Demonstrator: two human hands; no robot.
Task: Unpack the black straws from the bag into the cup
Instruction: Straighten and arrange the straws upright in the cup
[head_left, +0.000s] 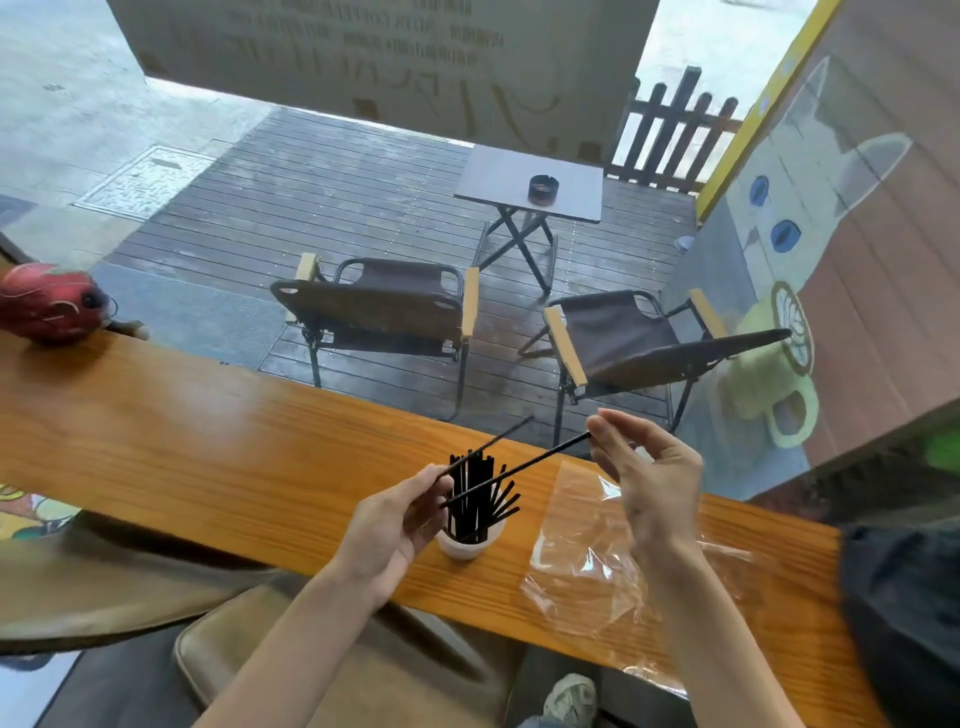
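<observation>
A white cup (470, 543) is standing on the wooden worktop (208, 441) near its front edge, already holding a bundle of black straws (475, 499) that are fanning out above its rim, some leaning to the right. The left hand (395, 525) is hovering just beside the cup on its left, its fingers closed around one straw (491, 441) that is slanting up and away to the right, over the bundle. The right hand (649, 467) is raised above the worktop to the right of the cup, pinching the upper end of a second straw (519, 473) between thumb and fingertips while the other fingers are curling loosely; that straw is sloping down to the left, its lower end lying in front of the bundle near the left hand. A clear plastic bag (597, 566) is lying crumpled and flat on the worktop below the right hand, just right of the cup; whether any straws are left in it cannot be told. A red plush toy (49, 301) is resting at the far left end of the worktop, well apart from the cup.
</observation>
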